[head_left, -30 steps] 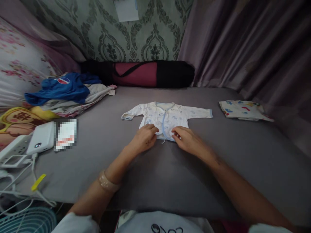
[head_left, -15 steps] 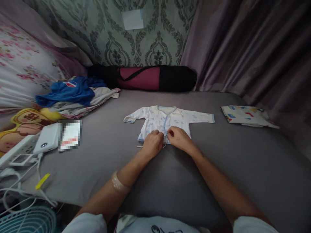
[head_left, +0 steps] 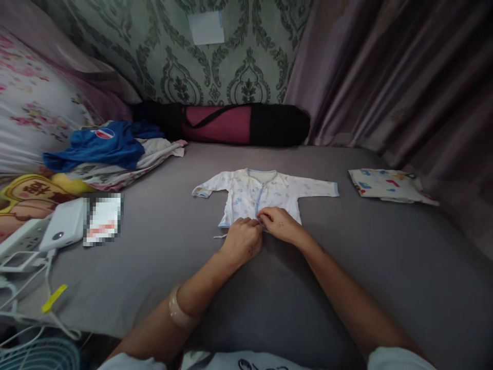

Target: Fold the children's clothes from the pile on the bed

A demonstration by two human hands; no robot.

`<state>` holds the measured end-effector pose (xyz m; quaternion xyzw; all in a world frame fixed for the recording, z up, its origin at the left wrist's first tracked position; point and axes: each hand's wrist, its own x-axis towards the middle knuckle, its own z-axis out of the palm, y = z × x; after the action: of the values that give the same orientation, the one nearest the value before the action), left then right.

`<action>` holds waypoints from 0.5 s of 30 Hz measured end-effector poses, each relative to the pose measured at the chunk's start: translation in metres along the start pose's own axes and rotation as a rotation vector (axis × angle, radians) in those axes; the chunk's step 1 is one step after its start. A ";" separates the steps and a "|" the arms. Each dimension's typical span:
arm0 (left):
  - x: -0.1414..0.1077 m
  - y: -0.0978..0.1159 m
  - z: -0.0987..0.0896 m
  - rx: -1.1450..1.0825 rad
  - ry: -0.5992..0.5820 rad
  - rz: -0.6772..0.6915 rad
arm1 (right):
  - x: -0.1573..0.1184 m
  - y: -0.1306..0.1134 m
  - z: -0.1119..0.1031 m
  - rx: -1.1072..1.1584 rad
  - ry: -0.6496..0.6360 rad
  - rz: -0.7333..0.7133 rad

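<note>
Since the grey sheet (head_left: pixel 269 298) lies under the white baby shirt (head_left: pixel 241 198), one tug could skew it; left hand (head_left: pixel 244 240) and right hand (head_left: pixel 281 224) curled at shirt's hem, grip hidden; white tie (head_left: pixel 220 237) below hem could snag.

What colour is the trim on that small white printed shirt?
The narrow trim on the shirt is light blue, in the head view.
</note>
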<state>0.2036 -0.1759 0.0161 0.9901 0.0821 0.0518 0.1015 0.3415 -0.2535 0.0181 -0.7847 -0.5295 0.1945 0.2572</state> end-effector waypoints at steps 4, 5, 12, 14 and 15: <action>-0.004 -0.010 -0.004 -0.071 0.106 -0.122 | -0.001 0.001 0.002 -0.019 -0.015 -0.035; -0.005 -0.016 -0.004 -0.062 0.179 -0.171 | -0.001 0.002 0.003 -0.066 0.049 -0.030; -0.008 -0.076 0.004 0.021 0.316 -0.587 | -0.001 0.010 0.026 -0.418 0.138 0.056; -0.007 -0.086 0.007 -0.025 0.241 -0.641 | -0.001 0.012 0.031 -0.445 0.077 0.096; -0.006 -0.089 0.008 -0.049 0.207 -0.652 | 0.000 0.013 0.032 -0.456 0.061 0.108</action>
<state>0.1852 -0.0922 -0.0106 0.8984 0.4030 0.1189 0.1278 0.3321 -0.2514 -0.0156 -0.8552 -0.5089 0.0594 0.0785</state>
